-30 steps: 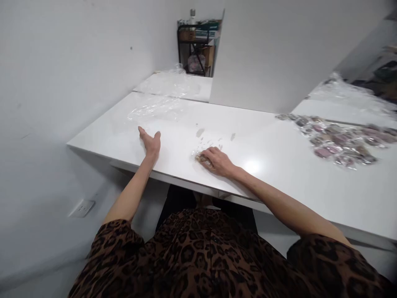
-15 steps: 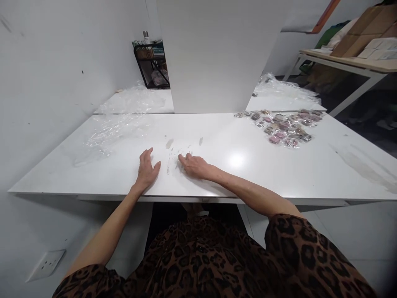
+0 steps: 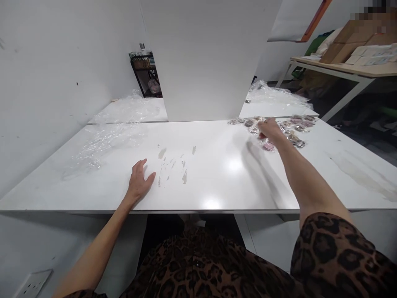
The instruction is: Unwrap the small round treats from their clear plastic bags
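My left hand (image 3: 140, 182) rests on the white table (image 3: 214, 165), thumb and fingers apart, holding nothing. Close to its right are several grey worn patches on the tabletop. Farther off on the right, my right hand (image 3: 271, 129) is over a spread of small clear-wrapped pieces (image 3: 297, 138), pink, brown and grey. Its fingers bend down together among them. Whatever may be between the fingertips is hidden. One pink wrapped piece (image 3: 268, 146) shows just below that hand.
Crumpled clear plastic film (image 3: 93, 147) lies on the table's left side, with more film (image 3: 276, 94) at the back right. A tall white panel (image 3: 204, 62) rises at the table's rear edge. A wall borders the left, and a side table (image 3: 338, 68) bears cardboard boxes.
My right hand has moved from the worn patches out to the wrapped pieces at the right. My left hand keeps its open pose on the table. The view has shifted slightly.
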{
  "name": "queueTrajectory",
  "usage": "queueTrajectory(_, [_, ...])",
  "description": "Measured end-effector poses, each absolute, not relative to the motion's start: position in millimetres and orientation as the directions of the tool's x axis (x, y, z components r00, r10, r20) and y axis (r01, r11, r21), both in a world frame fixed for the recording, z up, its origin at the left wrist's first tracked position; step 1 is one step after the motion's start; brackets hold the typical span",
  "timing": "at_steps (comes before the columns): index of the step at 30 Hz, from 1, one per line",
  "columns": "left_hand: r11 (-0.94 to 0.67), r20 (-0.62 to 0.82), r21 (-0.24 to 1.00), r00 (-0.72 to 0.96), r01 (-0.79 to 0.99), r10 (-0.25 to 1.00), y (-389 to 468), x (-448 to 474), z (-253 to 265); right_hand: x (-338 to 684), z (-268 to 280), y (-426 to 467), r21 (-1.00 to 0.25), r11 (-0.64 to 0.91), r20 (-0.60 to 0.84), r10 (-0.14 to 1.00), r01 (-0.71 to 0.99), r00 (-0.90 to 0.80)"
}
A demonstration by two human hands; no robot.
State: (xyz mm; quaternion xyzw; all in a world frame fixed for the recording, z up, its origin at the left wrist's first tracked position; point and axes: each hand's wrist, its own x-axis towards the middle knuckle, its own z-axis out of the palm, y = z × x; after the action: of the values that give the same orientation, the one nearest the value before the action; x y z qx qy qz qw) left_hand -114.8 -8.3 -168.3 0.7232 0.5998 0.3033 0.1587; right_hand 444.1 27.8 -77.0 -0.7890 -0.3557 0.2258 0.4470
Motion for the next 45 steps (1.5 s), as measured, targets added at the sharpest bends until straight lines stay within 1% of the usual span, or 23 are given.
queueTrajectory(3, [-0.243, 0.263, 0.582, 0.103, 0.776, 0.959, -8.8, -116.2, -169.5, 473.6, -62.7, 21.2, -0.797, -0.439, -0.029, 0.713, 0.413, 0.701])
queueTrajectory(5, [-0.245, 0.271, 0.577, 0.1, 0.779, 0.957, -9.3, -116.7, -170.7, 486.2, -72.6, 5.8, -0.729, -0.474, 0.03, 0.698, 0.493, 0.716])
queueTrajectory(7, [-0.24, 0.268, 0.57, 0.098, 0.786, 0.958, -10.0, -116.6, -171.1, 494.0, -97.5, -15.3, -0.623, -0.525, 0.078, 0.695, 0.579, 0.714])
queueTrajectory(10, [-0.249, 0.27, 0.537, 0.115, 0.806, 0.956, -10.2, -115.8, -170.7, 498.9, -144.1, -43.7, -0.508, -0.592, 0.021, 0.718, 0.626, 0.696])
queueTrajectory(12, [-0.261, 0.278, 0.512, 0.129, 0.819, 0.952, -9.4, -115.3, -170.5, 501.4, -167.3, -50.6, -0.448, -0.604, 0.013, 0.733, 0.659, 0.68])
queueTrajectory(15, [-0.254, 0.278, 0.503, 0.123, 0.826, 0.953, -8.5, -114.8, -171.4, 511.9, -181.4, -36.1, -0.415, -0.575, 0.045, 0.761, 0.705, 0.648])
queueTrajectory(18, [-0.239, 0.283, 0.514, 0.1, 0.824, 0.954, -11.2, -115.3, -173.6, 527.9, -179.5, -0.4, -0.413, -0.55, 0.062, 0.778, 0.726, 0.625])
queueTrajectory(19, [-0.236, 0.286, 0.525, 0.092, 0.818, 0.954, -12.7, -115.9, -174.5, 531.8, -177.8, 13.5, -0.415, -0.563, 0.067, 0.764, 0.715, 0.641])
queueTrajectory(21, [-0.237, 0.29, 0.556, 0.081, 0.797, 0.954, -14.4, -117.4, -176.1, 533.0, -174.6, 40.4, -0.416, -0.626, 0.073, 0.699, 0.659, 0.711])
queueTrajectory(23, [-0.247, 0.294, 0.578, 0.083, 0.778, 0.952, -10.1, -118.0, -176.7, 522.9, -172.7, 60.2, -0.4, -0.665, 0.109, 0.649, 0.631, 0.753])
queueTrajectory(24, [-0.251, 0.295, 0.583, 0.087, 0.773, 0.951, -4.3, -117.1, -176.2, 513.7, -172.3, 65.1, -0.382, -0.654, 0.138, 0.658, 0.653, 0.74])
queueTrajectory(26, [-0.25, 0.284, 0.583, 0.095, 0.773, 0.954, 17.1, -110.9, -172.9, 489.1, -172.7, 62.1, -0.338, -0.561, 0.185, 0.747, 0.755, 0.638])
queueTrajectory(28, [-0.236, 0.25, 0.59, 0.103, 0.772, 0.963, 51.3, -96.6, -166.1, 459.8, -174.7, 44.1, -0.3, -0.392, 0.232, 0.854, 0.869, 0.466])
queueTrajectory(29, [-0.226, 0.233, 0.594, 0.104, 0.772, 0.967, 72.1, -86.3, -161.6, 444.8, -176.2, 31.8, -0.282, -0.275, 0.279, 0.893, 0.919, 0.353])
queueTrajectory(30, [-0.214, 0.222, 0.595, 0.098, 0.775, 0.97, 94.4, -74.1, -156.6, 430.1, -178.0, 18.9, -0.257, -0.152, 0.354, 0.904, 0.954, 0.239])
queueTrajectory(31, [-0.207, 0.213, 0.594, 0.096, 0.778, 0.972, 117.2, -60.7, -151.5, 416.2, -180.0, 6.5, -0.244, -0.066, 0.389, 0.907, 0.968, 0.16])
queueTrajectory(33, [-0.178, 0.201, 0.594, 0.069, 0.785, 0.977, 160.2, -32.7, -142.1, 391.8, -184.1, -14.0, -0.258, 0.035, 0.407, 0.91, 0.966, 0.076])
queueTrajectory(36, [-0.153, 0.188, 0.575, 0.052, 0.804, 0.981, 204.9, 2.7, -134.0, 366.3, -188.2, -32.0, -0.329, 0.095, 0.376, 0.926, 0.939, 0.038])
queueTrajectory(38, [-0.145, 0.185, 0.575, 0.045, 0.805, 0.982, 215.4, 17.2, -134.4, 355.2, -187.0, -37.5, -0.4, 0.121, 0.346, 0.938, 0.909, 0.027])
queueTrajectory(40, [-0.155, 0.192, 0.604, 0.047, 0.781, 0.98, 209.7, 23.8, -139.0, 344.7, -181.6, -39.4, -0.52, 0.12, 0.294, 0.955, 0.846, 0.045])
queueTrajectory(42, [-0.225, 0.228, 0.652, 0.096, 0.724, 0.969, 190.3, 24.6, -146.5, 330.3, -173.1, -36.7, -0.684, 0.076, 0.204, 0.975, 0.726, 0.09])
queueTrajectory(43, [-0.281, 0.257, 0.673, 0.14, 0.684, 0.956, 176.6, 23.9, -150.7, 320.6, -168.4, -33.2, -0.769, 0.041, 0.145, 0.983, 0.638, 0.112])
queueTrajectory(45, [-0.401, 0.319, 0.701, 0.244, 0.59, 0.916, 143.8, 22.2, -159.3, 295.9, -159.9, -22.3, -0.914, -0.042, 0.019, 0.989, 0.403, 0.146])
